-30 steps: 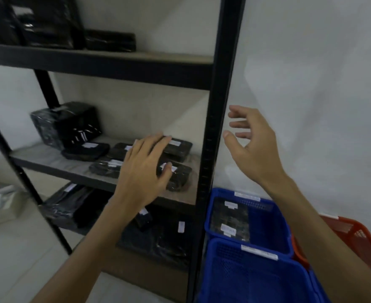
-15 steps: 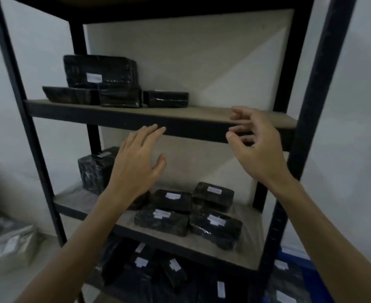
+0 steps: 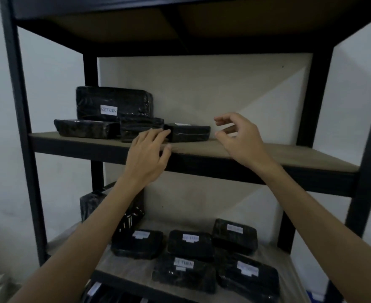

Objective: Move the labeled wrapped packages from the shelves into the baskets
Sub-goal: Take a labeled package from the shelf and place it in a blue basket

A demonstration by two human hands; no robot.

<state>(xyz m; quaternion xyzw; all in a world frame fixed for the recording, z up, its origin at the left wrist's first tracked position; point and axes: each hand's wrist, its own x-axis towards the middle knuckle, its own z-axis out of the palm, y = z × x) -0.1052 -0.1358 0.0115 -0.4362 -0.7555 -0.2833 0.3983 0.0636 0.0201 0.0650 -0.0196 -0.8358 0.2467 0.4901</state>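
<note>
Scene: A person stood before a black metal rack, both bare arms raised to its upper shelf [image 3: 289, 156].

Left hand: The left hand [image 3: 149, 152] lay over the shelf's front edge, fingers straight and close together. Its tips reached the left end of a small wrapped package [image 3: 189, 133]. Whether they touched it could not be told.

Right hand: The right hand [image 3: 239, 136] hung just to the right of that same package. Its fingers were loosely curled, thumb and forefinger parted, and it held nothing.

Reading: With one hand at each end, the two appeared set to close on the small package from both sides.

Package's place: It lay flat on the upper shelf, the rightmost of its row and nearest the open side, probably the easiest to lift clear.

Neighbours: Beside it sat a squat middle package [image 3: 141, 127] and a long flat package [image 3: 86, 129]. A large package labelled RETURN [image 3: 114, 103] was stacked behind and above them.

Below: More labelled packages [image 3: 191, 242] were laid labels-up on the lower shelf [image 3: 123, 270].

Baskets: None could be made out with certainty.

Progress: Judged early or midway, with many packages left on the shelves.

Risk: The glossy wrap looked slippery, and a pull could nudge the squat neighbour.
</note>
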